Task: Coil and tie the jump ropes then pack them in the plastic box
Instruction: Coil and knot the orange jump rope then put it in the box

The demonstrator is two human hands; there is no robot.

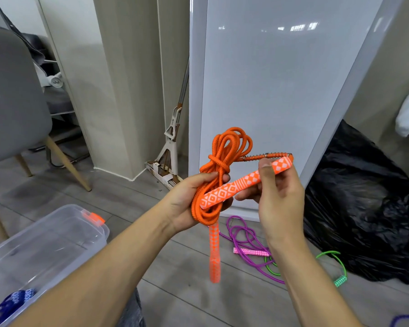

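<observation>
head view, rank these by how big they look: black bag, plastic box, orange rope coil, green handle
1. black bag
2. plastic box, though the frame crops both
3. orange rope coil, held near the camera
4. green handle

Person's body: two forearms (118, 263), bare along their whole visible length, ending in the bare left hand (187, 199) and right hand (279, 199) (thumbnail trimmed short). Grey fabric (131, 312), apparently clothing, shows between the forearms.

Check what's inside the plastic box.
A blue rope lies at the near end of the box; the rest that shows looks bare. The left arm covers its near corner.
</observation>
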